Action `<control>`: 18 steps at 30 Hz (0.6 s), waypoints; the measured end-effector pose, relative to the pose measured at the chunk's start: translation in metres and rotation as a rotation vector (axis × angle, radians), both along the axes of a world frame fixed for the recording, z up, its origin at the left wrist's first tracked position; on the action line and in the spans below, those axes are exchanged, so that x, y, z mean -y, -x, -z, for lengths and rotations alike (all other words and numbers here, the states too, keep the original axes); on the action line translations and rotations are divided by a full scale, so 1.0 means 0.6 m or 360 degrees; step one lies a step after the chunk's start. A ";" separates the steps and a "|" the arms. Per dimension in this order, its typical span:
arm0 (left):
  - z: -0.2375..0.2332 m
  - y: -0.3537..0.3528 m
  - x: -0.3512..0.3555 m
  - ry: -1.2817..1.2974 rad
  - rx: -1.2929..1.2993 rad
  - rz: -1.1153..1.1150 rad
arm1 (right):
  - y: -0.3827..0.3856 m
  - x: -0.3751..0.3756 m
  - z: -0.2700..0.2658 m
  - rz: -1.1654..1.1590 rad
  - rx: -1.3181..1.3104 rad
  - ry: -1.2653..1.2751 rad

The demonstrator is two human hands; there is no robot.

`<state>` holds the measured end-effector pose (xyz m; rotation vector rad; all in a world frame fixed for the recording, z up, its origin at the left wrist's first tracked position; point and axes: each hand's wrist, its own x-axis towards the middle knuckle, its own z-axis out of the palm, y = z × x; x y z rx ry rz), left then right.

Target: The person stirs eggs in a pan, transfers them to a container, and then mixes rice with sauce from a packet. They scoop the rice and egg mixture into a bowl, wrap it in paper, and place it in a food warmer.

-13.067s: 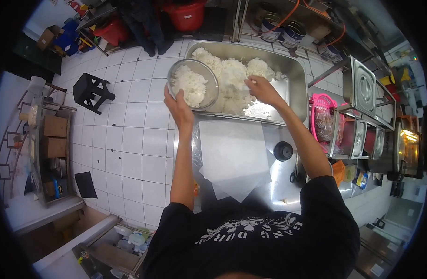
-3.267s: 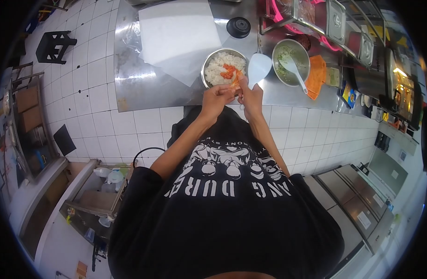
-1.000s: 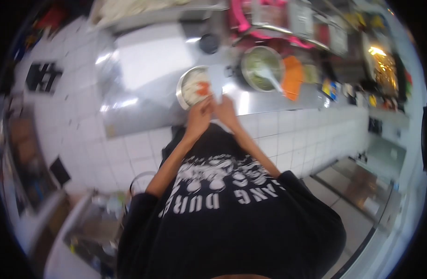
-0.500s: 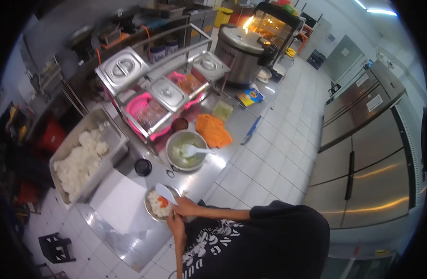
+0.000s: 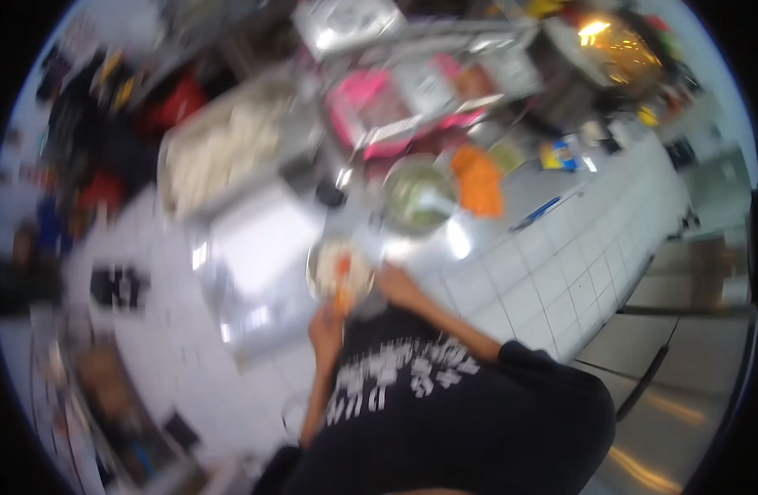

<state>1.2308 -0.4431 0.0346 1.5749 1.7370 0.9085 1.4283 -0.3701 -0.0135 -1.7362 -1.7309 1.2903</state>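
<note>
A metal bowl of white rice with a red-orange topping rests at the counter's near edge. My left hand is closed at its near rim, an orange streak showing beside the fingers. Just right of the bowl is my right hand, its fingers smeared by motion; I cannot tell what it holds. Farther off stands a larger metal bowl of pale green food, with a white spoon in it. An orange cloth lies against that bowl's right side.
A big tray of rice stands at the back left, beside a white sheet. Behind the bowls is a rack with pink containers and metal lids. A blue object lies along the counter edge; a black stool stands on the floor.
The view has swung and blurred, shifting the counter up and right. My right hand has moved apart from my left; the white scoop that was over the small bowl no longer shows there.
</note>
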 end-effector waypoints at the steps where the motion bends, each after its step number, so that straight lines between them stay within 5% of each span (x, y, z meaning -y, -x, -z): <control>1: 0.044 0.015 0.013 0.0083 -0.0218 -0.0039 | -0.017 -0.002 0.053 -0.0236 0.0167 -0.0005; 3: 0.034 0.012 0.011 0.0216 0.0028 -0.0272 | -0.029 -0.004 0.013 -0.0113 0.0157 -0.0262; 5: 0.004 0.013 0.006 0.0348 0.0069 -0.0413 | -0.022 -0.027 -0.069 -0.0080 0.0089 0.0101; 11: 0.020 0.002 0.010 0.0472 0.0117 -0.0579 | -0.048 -0.054 -0.028 -0.0187 0.0057 -0.0224; 18: 0.027 -0.005 0.022 0.0220 0.0262 -0.0696 | -0.043 -0.063 -0.059 -0.0230 -0.0003 -0.0043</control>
